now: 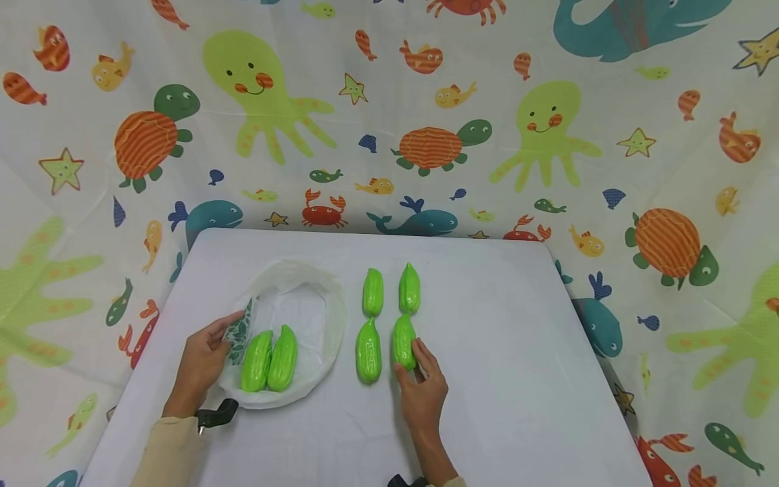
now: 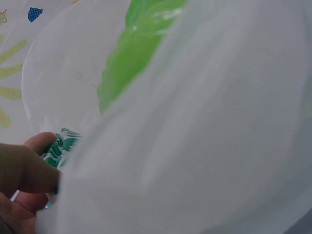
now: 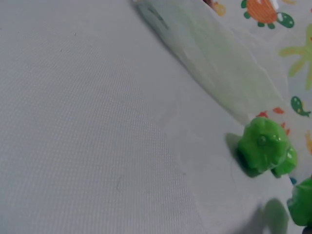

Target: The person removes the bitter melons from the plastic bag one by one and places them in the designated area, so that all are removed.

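Observation:
My left hand (image 1: 201,362) pinches the left rim of a round, open white plastic bag (image 1: 337,308), where a green leafy print shows. Two glossy green ridged toy gourds (image 1: 257,363) lie side by side inside it. To the bag's right, another gourd (image 1: 368,352) lies in line with a gourd (image 1: 373,292) behind it. My right hand (image 1: 424,399) holds the near gourd (image 1: 403,341) of the second line between thumb and fingers; a further gourd (image 1: 410,289) sits just behind. In the right wrist view the held gourd (image 3: 301,204) appears only at the edge, its shadow beneath.
All this is on a table under a white cloth (image 1: 499,352). A curtain (image 1: 377,101) printed with sea animals hangs behind and around the table. The bag's white side (image 2: 195,122) fills much of the left wrist view.

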{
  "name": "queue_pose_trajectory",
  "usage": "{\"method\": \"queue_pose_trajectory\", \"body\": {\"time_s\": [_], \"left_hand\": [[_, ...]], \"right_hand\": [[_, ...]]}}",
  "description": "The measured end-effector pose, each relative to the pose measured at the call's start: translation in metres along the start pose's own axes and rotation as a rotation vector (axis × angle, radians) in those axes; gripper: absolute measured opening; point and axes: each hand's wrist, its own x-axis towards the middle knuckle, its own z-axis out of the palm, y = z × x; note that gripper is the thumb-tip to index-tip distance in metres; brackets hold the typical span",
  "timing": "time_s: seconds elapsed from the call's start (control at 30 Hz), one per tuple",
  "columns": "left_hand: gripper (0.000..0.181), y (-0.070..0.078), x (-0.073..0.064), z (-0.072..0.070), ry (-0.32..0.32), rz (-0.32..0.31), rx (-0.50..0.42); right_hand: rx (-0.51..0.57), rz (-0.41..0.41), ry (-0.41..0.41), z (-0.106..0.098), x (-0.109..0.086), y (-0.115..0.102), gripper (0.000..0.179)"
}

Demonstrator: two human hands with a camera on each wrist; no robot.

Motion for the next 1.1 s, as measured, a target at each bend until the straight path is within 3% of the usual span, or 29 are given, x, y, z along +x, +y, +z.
{"method": "queue_pose_trajectory", "body": {"time_s": [0.3,0.63,0.87,1.1], "left_hand": [[0.06,0.001,-0.001,0.0,-0.002,-0.006,0.004],[0.059,0.001,-0.002,0.0,0.006,0.005,0.005],[0.058,0.001,-0.002,-0.001,-0.003,0.003,0.005],[0.058,0.002,-0.002,-0.002,-0.006,-0.011,-0.008]], "right_hand": [[0.002,0.04,0.027,-0.006,-0.001,0.012,0.058],[-0.066,0.044,0.037,-0.008,0.002,0.018,0.062],[-0.085,-0.004,0.097,-0.012,0.003,0.008,0.063],[-0.036,-0.088,0.092,-0.002,0.005,-0.011,0.062]]}}
